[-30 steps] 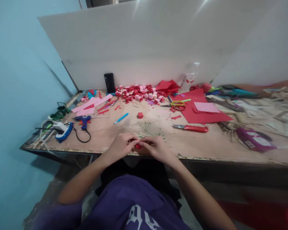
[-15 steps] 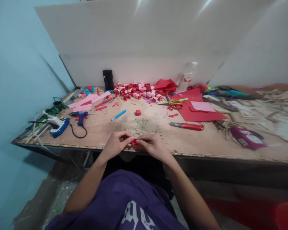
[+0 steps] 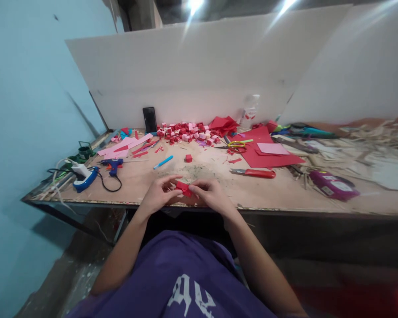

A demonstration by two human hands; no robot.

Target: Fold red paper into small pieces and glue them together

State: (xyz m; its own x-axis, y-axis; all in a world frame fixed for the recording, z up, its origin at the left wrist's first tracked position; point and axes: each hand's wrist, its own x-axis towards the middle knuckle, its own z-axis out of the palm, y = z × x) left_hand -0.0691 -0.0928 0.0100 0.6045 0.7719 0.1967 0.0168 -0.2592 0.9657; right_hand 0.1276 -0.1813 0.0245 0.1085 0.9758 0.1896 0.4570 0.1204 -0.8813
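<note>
A small folded piece of red paper (image 3: 183, 188) is held between my two hands at the table's front edge. My left hand (image 3: 159, 193) pinches its left end between thumb and fingers. On the other end, the thumb and fingertips of my right hand (image 3: 209, 194) are closed. Just beyond my hands lies a single red paper cube (image 3: 189, 158). A blue pen (image 3: 163, 162) rests to the left of that cube. Farther back, a heap of red and pink paper cubes (image 3: 185, 132) spreads along the white board.
Right of my hands lie a red-handled cutter (image 3: 254, 173), scissors (image 3: 237, 145), red sheets (image 3: 255, 154) and a purple tape measure (image 3: 333, 185). At left are a blue glue gun (image 3: 112, 165), pink strips (image 3: 122, 148) and a power strip (image 3: 85, 179). A phone (image 3: 149, 119) leans on the board (image 3: 199, 75).
More of the red paper shows between my fingers, and my left fingers have lifted and spread somewhat. The head view has tilted up, showing the board's top edge and lights.
</note>
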